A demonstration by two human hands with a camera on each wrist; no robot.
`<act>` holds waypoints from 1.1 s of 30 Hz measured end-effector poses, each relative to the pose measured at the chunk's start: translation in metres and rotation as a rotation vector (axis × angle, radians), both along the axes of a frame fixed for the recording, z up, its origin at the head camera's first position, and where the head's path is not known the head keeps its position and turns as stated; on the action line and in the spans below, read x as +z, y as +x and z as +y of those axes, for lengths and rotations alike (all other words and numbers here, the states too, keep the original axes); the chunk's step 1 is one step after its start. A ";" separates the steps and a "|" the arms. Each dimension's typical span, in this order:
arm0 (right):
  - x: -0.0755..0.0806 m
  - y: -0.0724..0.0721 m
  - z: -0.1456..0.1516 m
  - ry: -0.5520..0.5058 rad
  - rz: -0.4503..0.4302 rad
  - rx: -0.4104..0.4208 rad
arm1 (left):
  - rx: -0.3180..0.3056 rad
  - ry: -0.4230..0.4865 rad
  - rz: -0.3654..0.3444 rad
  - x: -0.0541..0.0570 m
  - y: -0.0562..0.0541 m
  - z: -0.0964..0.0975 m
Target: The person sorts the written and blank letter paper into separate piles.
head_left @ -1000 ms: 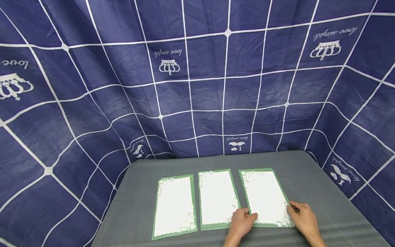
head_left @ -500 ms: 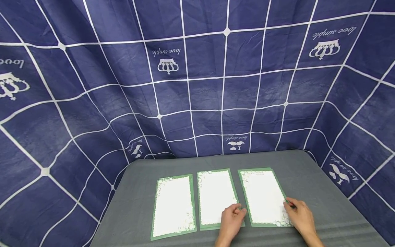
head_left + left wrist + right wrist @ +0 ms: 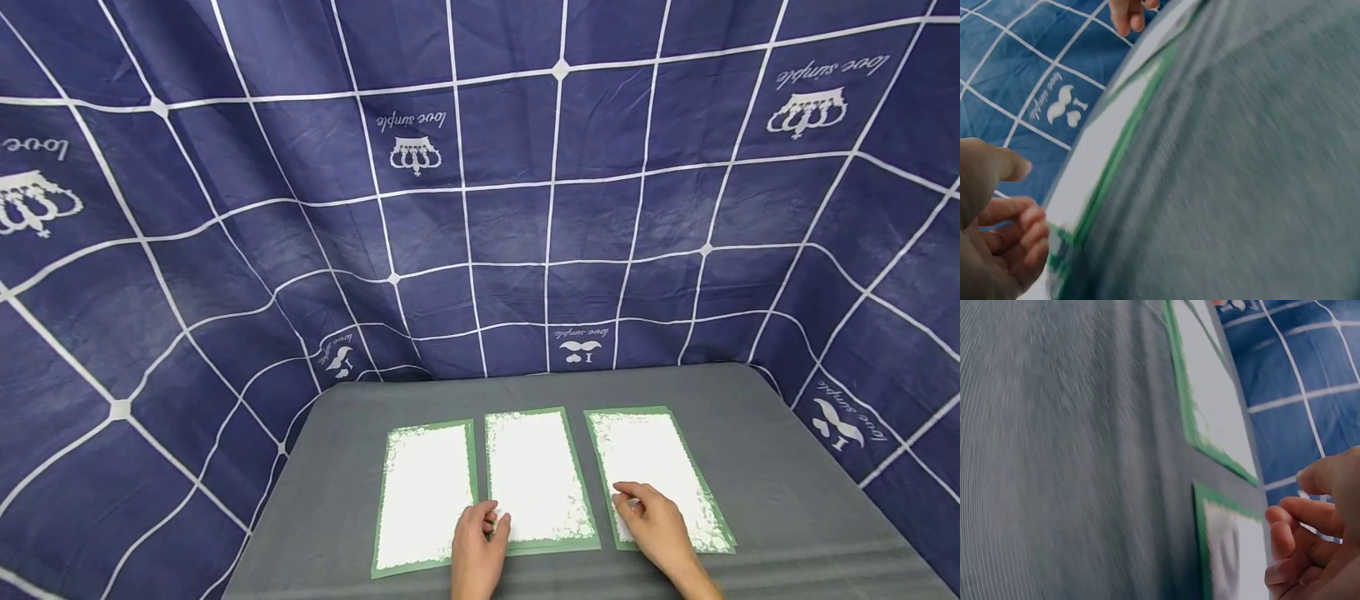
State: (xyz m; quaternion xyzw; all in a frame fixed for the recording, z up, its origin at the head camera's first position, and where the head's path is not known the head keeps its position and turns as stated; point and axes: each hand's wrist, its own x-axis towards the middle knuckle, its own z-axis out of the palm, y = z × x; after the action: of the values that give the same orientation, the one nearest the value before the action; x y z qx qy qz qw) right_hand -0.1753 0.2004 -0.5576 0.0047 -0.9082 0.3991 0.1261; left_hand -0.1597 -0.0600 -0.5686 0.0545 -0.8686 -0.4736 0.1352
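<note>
Three white paper sheets with green floral borders lie side by side on the grey cloth: a left sheet (image 3: 423, 492), a middle sheet (image 3: 536, 475) and a right sheet (image 3: 645, 450). My left hand (image 3: 478, 546) is over the gap between the left and middle sheets, hiding part of their near edges. Its fingers are loosely curled and hold nothing; in the left wrist view the thumb stands apart from them. Over the right sheet hovers my right hand (image 3: 658, 529), fingers loosely bent around no object. An extra green edge shows beneath the middle and right sheets.
A grey cloth (image 3: 787, 483) covers the table, with some folds along its near side. Dark blue curtain (image 3: 502, 225) with white grid lines encloses the back and both sides.
Both hands have left the right sheet's edges and moved left. The left hand crossed the middle sheet to its left edge; the right hand is now above the right sheet.
</note>
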 end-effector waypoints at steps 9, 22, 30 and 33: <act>-0.013 -0.006 -0.025 0.131 -0.095 0.053 | 0.005 -0.202 -0.083 -0.017 0.000 -0.002; -0.016 0.002 -0.035 0.163 -0.125 0.059 | 0.016 -0.167 -0.089 -0.013 -0.001 -0.003; -0.017 0.004 -0.042 0.153 -0.106 0.063 | 0.005 -0.150 -0.092 -0.014 0.001 -0.001; -0.017 0.005 -0.043 0.150 -0.108 0.058 | 0.001 -0.154 -0.096 -0.013 0.001 -0.002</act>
State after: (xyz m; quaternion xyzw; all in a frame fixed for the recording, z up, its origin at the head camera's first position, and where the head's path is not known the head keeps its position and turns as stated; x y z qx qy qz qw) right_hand -0.1702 0.1578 -0.5750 0.0188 -0.9405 0.3331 0.0649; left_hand -0.1584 -0.0618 -0.5819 0.0670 -0.9079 -0.4020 0.0977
